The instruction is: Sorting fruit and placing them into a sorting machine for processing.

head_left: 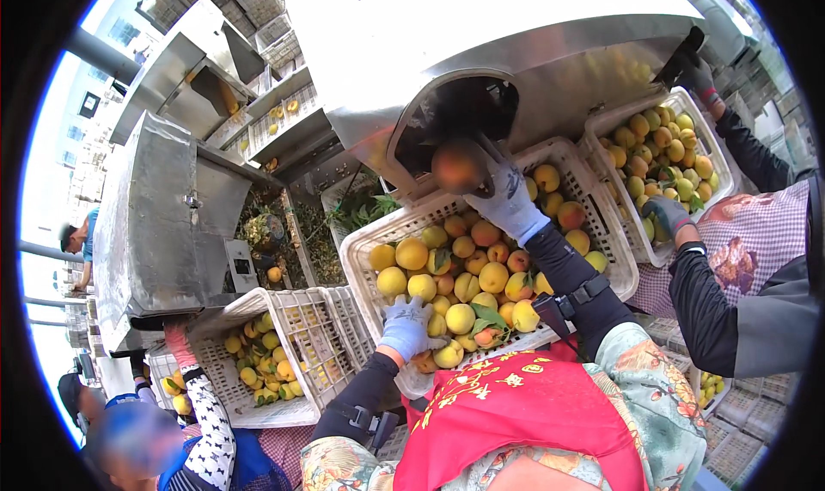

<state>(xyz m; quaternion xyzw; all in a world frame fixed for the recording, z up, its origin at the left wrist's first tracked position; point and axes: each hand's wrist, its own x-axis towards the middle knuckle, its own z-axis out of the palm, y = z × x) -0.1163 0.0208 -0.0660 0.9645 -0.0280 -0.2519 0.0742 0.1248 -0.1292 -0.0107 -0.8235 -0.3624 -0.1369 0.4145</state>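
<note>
In front of me a white plastic crate is heaped with yellow and orange peaches, a few green leaves among them. My right hand, in a pale blue-grey glove, is shut on a reddish peach. It holds this peach at the dark oval opening of a metal machine, above the crate's far side. At the crate's near left, my gloved left hand rests on the fruit, fingers apart, with peaches beside the thumb. Part of what lies under that palm is hidden.
To the right, a co-worker's gloved hand reaches into another peach crate. Another crate stands at the left by a person in a patterned sleeve. Beyond it are a metal housing and a trough with leaves and debris.
</note>
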